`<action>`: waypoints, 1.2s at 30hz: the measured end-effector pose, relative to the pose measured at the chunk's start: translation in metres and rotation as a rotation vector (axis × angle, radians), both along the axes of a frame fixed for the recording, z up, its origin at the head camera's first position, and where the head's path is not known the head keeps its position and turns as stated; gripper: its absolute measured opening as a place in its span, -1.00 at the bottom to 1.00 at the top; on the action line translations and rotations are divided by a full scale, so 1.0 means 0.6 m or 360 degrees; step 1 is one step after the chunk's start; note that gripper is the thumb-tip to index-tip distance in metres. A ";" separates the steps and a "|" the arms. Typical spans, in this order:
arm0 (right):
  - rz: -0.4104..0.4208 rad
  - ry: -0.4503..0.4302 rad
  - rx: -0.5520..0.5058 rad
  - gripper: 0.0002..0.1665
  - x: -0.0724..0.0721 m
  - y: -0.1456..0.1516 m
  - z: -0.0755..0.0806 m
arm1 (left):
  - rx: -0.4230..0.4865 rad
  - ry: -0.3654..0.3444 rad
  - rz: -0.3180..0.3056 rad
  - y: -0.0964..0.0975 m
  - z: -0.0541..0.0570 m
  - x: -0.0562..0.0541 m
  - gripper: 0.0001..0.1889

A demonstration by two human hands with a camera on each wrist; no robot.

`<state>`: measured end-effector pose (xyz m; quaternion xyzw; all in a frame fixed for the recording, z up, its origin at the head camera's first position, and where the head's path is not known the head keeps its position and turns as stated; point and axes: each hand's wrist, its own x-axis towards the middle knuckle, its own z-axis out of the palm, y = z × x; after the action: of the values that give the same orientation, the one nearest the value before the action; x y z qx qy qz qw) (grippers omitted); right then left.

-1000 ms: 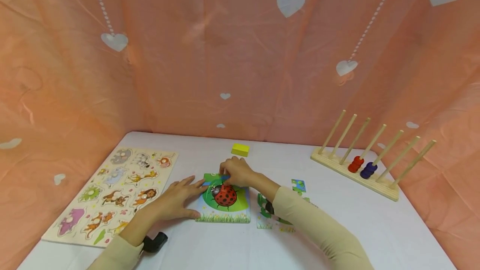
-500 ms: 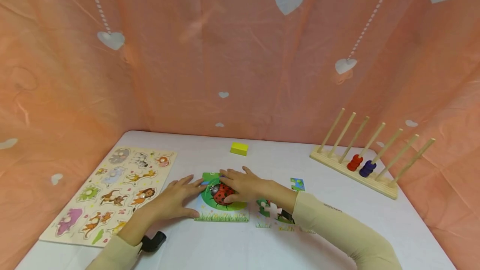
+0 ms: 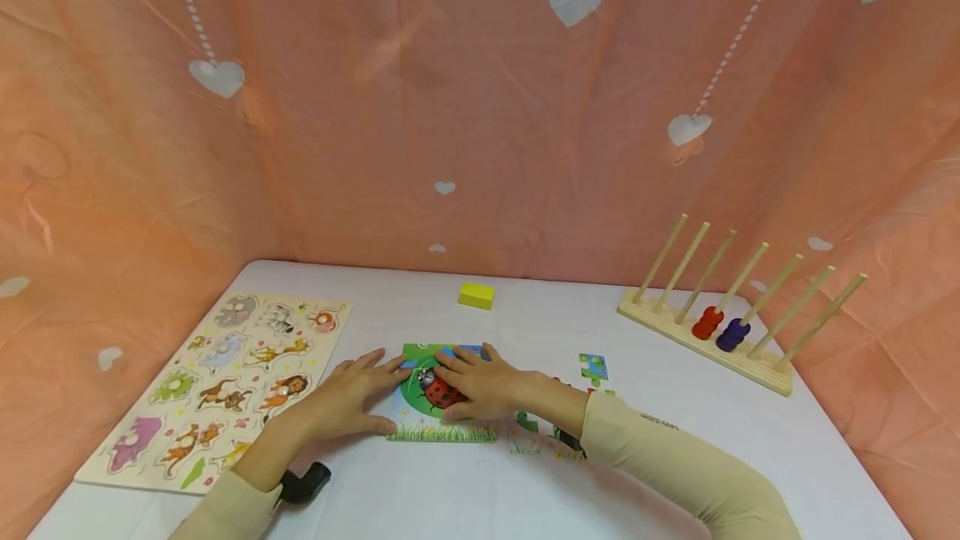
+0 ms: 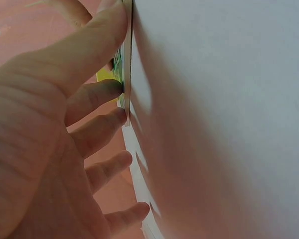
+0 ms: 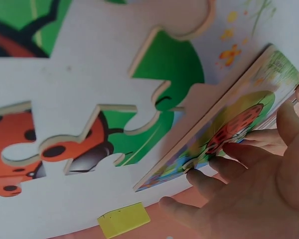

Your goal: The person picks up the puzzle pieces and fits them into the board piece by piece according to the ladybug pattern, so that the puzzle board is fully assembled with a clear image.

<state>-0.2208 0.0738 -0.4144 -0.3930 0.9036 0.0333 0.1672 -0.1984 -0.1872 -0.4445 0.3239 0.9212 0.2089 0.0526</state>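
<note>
A square ladybug puzzle board (image 3: 442, 433) lies flat at the middle of the table. My left hand (image 3: 341, 402) rests along its left side, thumb at the near corner and straight fingers over the far part. In the left wrist view, the thumb and two fingertips meet the board's thin edge (image 4: 128, 74). Spread across the board's right half is my right hand (image 3: 483, 386), covering part of the ladybug. Its fingertips touch the picture (image 5: 239, 124) in the right wrist view. Loose jigsaw pieces (image 5: 132, 134) lie right of the board, partly behind the right forearm.
At left lies a wooden animal peg puzzle (image 3: 247, 357). A yellow block (image 3: 476, 296) sits beyond the board. On the right stands a wooden rack (image 3: 705, 340) of upright pegs with red rings (image 3: 708, 323) and dark blue rings (image 3: 732, 335). A peach curtain (image 3: 480, 107) surrounds the table.
My right hand was bent at the board's far edge, then flattened and came nearer over the ladybug. The left hand stays in place. More loose pieces show behind the right arm's shifted position.
</note>
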 end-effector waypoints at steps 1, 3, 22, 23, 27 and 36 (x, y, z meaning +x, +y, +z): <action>0.0002 0.0001 -0.0002 -0.08 0.000 0.000 0.001 | 0.0001 0.0002 -0.0003 0.000 0.000 0.000 -0.15; 0.0007 0.0007 -0.0002 -0.08 0.000 0.001 0.001 | -0.0001 -0.0003 -0.0002 0.000 0.001 0.000 -0.16; 0.0002 0.0099 0.0025 -0.10 -0.001 -0.009 0.002 | -0.0011 -0.0005 -0.0003 0.002 0.006 0.001 -0.16; 0.0001 0.0104 0.0030 -0.10 0.000 -0.010 0.002 | -0.0009 -0.0010 -0.0003 0.002 0.006 0.001 -0.16; -0.0010 0.0100 0.0046 -0.10 0.001 -0.011 0.001 | -0.0008 -0.0018 -0.0001 0.001 0.006 0.001 -0.16; -0.0047 0.0077 0.0007 -0.10 0.004 -0.010 -0.003 | -0.0017 -0.0022 -0.0007 0.002 0.008 0.003 -0.17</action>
<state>-0.2184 0.0676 -0.4164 -0.3783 0.9130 0.0425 0.1465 -0.1964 -0.1859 -0.4400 0.3242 0.9213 0.2060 0.0611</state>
